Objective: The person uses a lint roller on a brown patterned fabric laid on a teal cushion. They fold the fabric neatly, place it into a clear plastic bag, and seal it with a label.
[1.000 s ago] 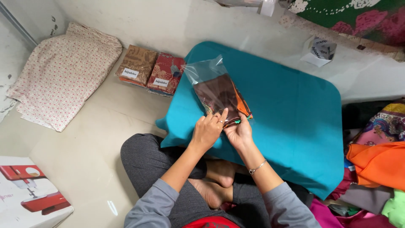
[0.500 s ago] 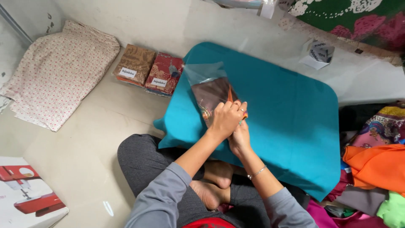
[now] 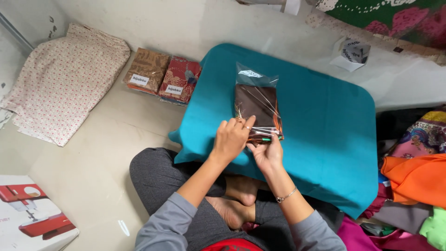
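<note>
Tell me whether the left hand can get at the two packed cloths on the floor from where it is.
Probably yes: the left hand rests on the clear bag, and only bare teal mat and floor lie between it and the packed cloths.

place: likely home sewing workroom | cues: fabric piles [image 3: 411,179], sewing-machine box [image 3: 32,221]

clear bag [image 3: 256,104] on teal cloth, two white-labelled packets [image 3: 162,78] left

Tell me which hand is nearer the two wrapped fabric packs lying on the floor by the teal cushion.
Left. The left hand rests on the near end of the clear bag, on the side toward the fabric packs. The right hand holds the bag's near edge, farther from them.
</note>
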